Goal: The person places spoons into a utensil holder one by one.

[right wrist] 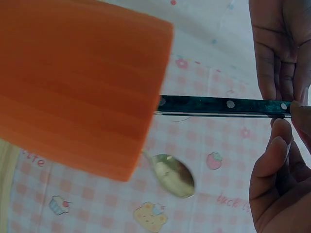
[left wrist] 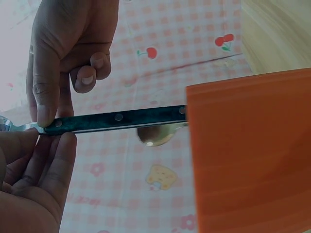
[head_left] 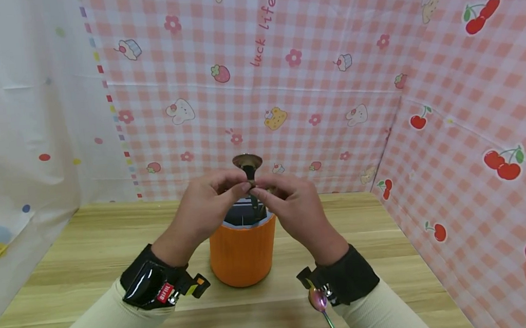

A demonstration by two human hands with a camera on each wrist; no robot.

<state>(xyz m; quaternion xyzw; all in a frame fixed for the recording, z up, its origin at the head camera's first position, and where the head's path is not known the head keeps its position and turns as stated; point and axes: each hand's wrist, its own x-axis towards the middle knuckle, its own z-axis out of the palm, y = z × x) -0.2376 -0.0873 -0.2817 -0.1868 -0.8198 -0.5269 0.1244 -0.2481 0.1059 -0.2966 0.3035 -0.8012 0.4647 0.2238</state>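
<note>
Centrally placed: one upright orange cylindrical container with a pale inner rim, standing on the light wood-grain worktop. One utensil with a flat dark green handle fixed by round silvery rivets, its lower end inside the container, its upper end raised above the rim. Left hand and right hand: both grasping, thumb and fingers pinching the utensil near the top of its handle, fingertips close together. Above them, one rounded metal head. One gold-toned metal spoon, bowl projecting past the container's rim, near the green handle. One iridescent spoon with pink-purple bowl and green stem, lying on the worktop beside the right wrist. Two black wrist straps, worn over cream sleeves. Backdrop: pink-and-white checked cloth with printed motifs.
</note>
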